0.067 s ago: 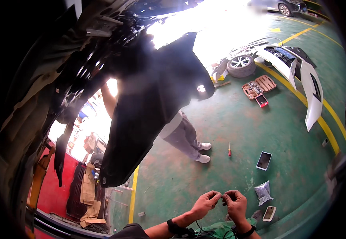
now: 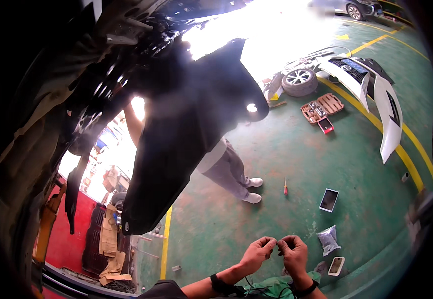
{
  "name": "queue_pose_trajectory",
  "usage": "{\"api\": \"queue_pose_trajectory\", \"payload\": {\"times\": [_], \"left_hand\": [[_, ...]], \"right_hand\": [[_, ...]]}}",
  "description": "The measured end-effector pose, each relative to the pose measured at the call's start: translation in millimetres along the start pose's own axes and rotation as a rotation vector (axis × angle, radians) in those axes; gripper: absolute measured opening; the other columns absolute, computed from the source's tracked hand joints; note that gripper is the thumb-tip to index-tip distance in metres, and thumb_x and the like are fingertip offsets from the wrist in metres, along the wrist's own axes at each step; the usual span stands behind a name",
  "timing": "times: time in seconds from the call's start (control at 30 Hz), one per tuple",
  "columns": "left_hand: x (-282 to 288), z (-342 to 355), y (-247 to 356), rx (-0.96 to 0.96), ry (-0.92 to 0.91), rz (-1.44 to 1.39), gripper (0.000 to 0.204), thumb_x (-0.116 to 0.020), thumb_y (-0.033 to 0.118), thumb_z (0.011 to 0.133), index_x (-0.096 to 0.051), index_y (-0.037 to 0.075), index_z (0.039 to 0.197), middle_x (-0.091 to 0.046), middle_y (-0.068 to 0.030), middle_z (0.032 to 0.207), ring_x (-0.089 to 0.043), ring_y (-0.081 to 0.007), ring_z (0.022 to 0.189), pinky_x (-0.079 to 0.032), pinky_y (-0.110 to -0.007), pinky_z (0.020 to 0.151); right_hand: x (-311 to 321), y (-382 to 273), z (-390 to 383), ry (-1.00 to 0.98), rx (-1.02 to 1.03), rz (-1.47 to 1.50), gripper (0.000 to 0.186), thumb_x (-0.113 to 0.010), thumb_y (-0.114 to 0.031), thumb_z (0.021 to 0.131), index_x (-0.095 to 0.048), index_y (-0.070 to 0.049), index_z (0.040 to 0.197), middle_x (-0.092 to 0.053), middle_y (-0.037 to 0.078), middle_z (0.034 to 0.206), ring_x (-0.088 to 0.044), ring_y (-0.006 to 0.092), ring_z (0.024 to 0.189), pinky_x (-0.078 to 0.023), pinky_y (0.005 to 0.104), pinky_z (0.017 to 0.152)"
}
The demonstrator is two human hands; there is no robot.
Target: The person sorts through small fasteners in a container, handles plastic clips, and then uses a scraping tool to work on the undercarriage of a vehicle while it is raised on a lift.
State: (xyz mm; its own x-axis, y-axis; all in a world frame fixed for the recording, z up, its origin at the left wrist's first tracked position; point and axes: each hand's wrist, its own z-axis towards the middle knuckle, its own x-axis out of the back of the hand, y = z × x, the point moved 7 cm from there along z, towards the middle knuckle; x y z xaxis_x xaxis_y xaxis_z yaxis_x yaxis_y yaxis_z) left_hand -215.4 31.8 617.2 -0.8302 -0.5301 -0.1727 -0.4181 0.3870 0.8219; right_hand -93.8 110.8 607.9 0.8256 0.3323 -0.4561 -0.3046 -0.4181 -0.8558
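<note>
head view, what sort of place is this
Most likely a car repair workshop: a loose wheel, an open tool case and a detached white car body panel lie on the green floor.

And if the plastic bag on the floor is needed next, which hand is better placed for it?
Probably the right hand: the plastic bag lies to its right, while the left hand is farther across. Both hands are pinched close together; whether they hold something is unclear.
</note>
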Motion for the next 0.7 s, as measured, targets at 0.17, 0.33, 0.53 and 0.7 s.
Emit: {"api": "queue_pose_trajectory", "payload": {"times": [0.17,0.33,0.53,0.7], "left_hand": [[-6,4,6,-0.006,0.046,-0.17,0.014,-0.062,0.02,0.101,-0.064,0.006,0.101,-0.057,0.0029,0.075,-0.042,-0.005,0.06,-0.033,-0.021,0.053],[-7,5,16,-0.096,0.05,-0.147,0.013,-0.063,0.019,0.101,-0.065,0.006,0.1,-0.059,0.0033,0.077,-0.041,-0.004,0.059,-0.031,-0.021,0.051],[-2,10,19,-0.123,0.09,-0.144,0.014,-0.064,0.019,0.101,-0.065,0.005,0.1,-0.06,0.0031,0.077,-0.041,-0.0037,0.059,-0.031,-0.021,0.051],[-6,11,25,-0.186,0.129,-0.11,0.014,-0.065,0.018,0.1,-0.065,0.004,0.101,-0.061,0.0025,0.079,-0.043,-0.004,0.06,-0.032,-0.021,0.052]], "right_hand": [[-14,-4,-1,0.034,0.073,0.192,0.011,-0.072,-0.003,0.091,-0.062,0.0,0.093,-0.066,0.004,0.085,-0.063,0.0113,0.074,-0.056,0.0261,0.068],[-18,-7,0,0.075,0.142,0.322,0.011,-0.073,0.003,0.088,-0.063,-0.001,0.093,-0.068,0.005,0.089,-0.065,0.0121,0.079,-0.056,0.0267,0.075],[-22,-4,2,0.078,0.039,0.308,0.011,-0.073,0.006,0.086,-0.067,0.0,0.092,-0.07,0.006,0.091,-0.066,0.0126,0.082,-0.056,0.0265,0.076],[-23,-9,2,0.13,0.093,0.291,0.006,-0.072,0.002,0.09,-0.068,0.001,0.094,-0.07,0.006,0.088,-0.066,0.0129,0.077,-0.057,0.0266,0.073]]}}
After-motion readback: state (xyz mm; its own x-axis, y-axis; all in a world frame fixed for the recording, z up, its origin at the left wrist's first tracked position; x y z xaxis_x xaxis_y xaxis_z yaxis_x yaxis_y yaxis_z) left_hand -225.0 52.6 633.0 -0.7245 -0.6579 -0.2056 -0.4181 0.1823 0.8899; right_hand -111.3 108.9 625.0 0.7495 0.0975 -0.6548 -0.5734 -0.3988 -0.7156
